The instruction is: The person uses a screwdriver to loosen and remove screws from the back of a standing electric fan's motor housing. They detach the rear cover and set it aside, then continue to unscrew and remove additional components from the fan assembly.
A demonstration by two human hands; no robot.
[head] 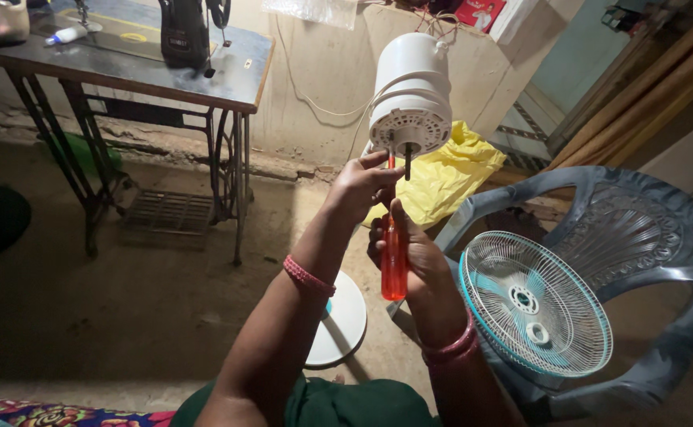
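Observation:
A white fan motor housing [412,95] faces me at the top centre, with a dark shaft sticking out of its vented face. My right hand [410,253] grips the orange handle of a screwdriver [394,261], whose tip points up at the motor face. My left hand [360,186] reaches up beside the screwdriver's shank, fingers pinched near the tip, just below the housing. The fan's round white base [342,320] sits on the floor under my arms.
A white and teal fan guard [532,304] leans on a grey plastic chair [662,261] at right. A yellow plastic bag [449,174] lies behind the fan. A treadle sewing machine table [149,71] stands at the back left.

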